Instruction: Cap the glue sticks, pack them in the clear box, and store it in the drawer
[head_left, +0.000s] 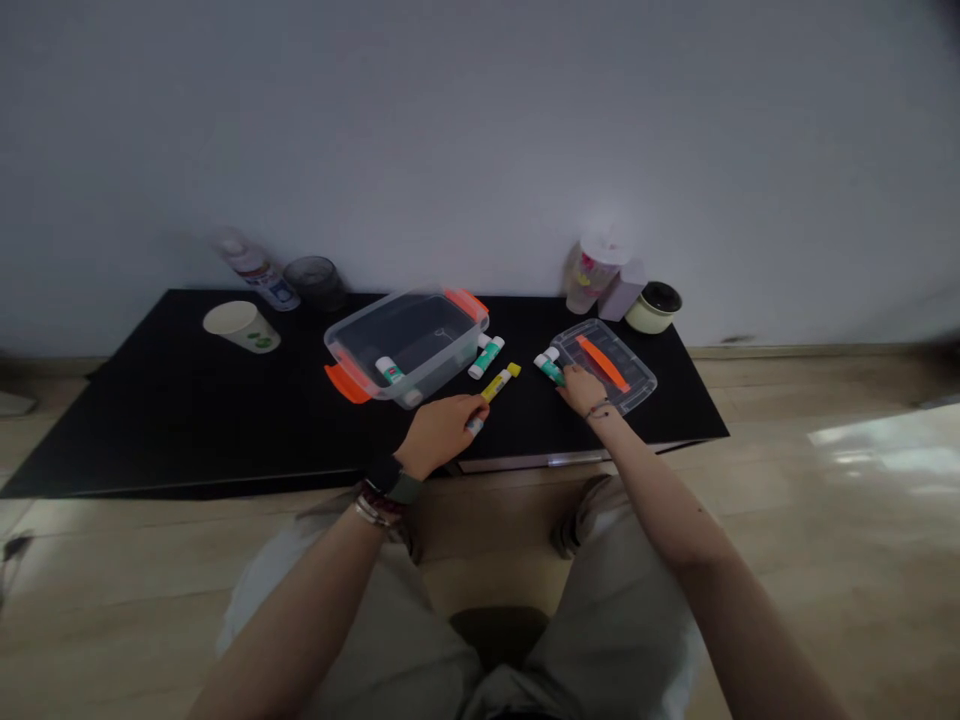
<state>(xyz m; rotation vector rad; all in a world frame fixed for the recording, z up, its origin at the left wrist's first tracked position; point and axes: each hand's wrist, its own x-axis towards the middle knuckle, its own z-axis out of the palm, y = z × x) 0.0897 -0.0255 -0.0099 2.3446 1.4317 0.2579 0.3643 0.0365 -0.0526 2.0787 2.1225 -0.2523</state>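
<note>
My left hand (pixel 439 432) sits at the front of the black table, its fingers closed around a yellow glue stick (pixel 496 386) that angles up and away to the right. My right hand (pixel 581 390) rests at the near edge of a transparent lid (pixel 611 368) with an orange strip, gripping a green glue stick (pixel 550 368). Another green glue stick (pixel 486 358) lies between the hands, beside a transparent plastic box (pixel 405 345) with orange handles. Inside the box, a green-and-white glue stick (pixel 390 372) leans near the front wall.
The black table (pixel 187 420) holds a paper cup (pixel 241 326) on its left. Along the wall stand a spray bottle (pixel 262 278), a dark jar (pixel 315 282), a tumbler (pixel 596 272), a lilac box (pixel 622 290) and a cream bowl (pixel 654 307).
</note>
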